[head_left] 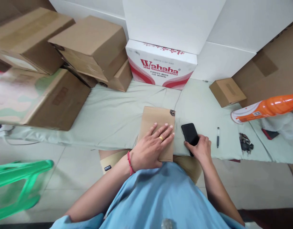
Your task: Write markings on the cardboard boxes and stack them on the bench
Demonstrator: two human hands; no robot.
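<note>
My left hand (152,146) lies flat with its fingers stretched over a flat brown cardboard piece (156,114), which has a dark printed mark at its top right corner. To the right, my right hand (202,148) grips the lower end of a black smartphone (190,133), thumb on one side and fingers on the other. The phone rests on the pale green cloth (108,117) that covers the surface. A pen (218,137) lies a little to the right of that hand, and a bunch of keys (246,143) is beyond it.
Several cardboard boxes (89,41) are stacked at the left. A white and red Wahaba-style carton (160,65) stands against the wall. At the right are a small brown box (227,92) and an orange bottle (268,108). A green plastic stool (22,184) stands on the floor.
</note>
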